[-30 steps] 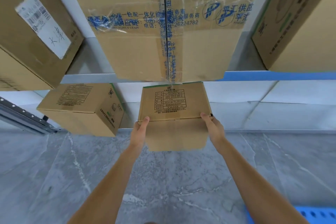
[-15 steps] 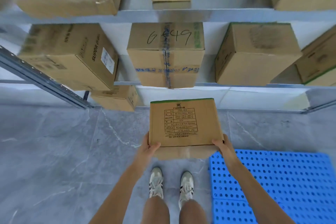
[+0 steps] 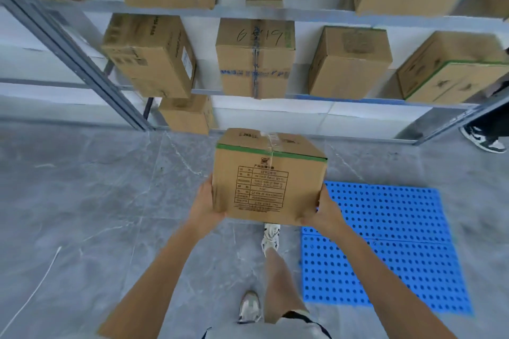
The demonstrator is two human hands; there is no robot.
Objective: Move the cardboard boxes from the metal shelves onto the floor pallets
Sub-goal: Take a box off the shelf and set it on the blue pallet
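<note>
Box point(image 3: 268, 181) has tipped back, just left of the pallet point(image 3: 391, 242); left hand point(image 3: 205, 203) and right hand point(image 3: 323, 210) grip its lower corners. Lower it flat.

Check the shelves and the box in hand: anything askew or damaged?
The carried box looks intact. On the middle shelf, the leftmost box sits twisted and juts past the front edge.
</note>
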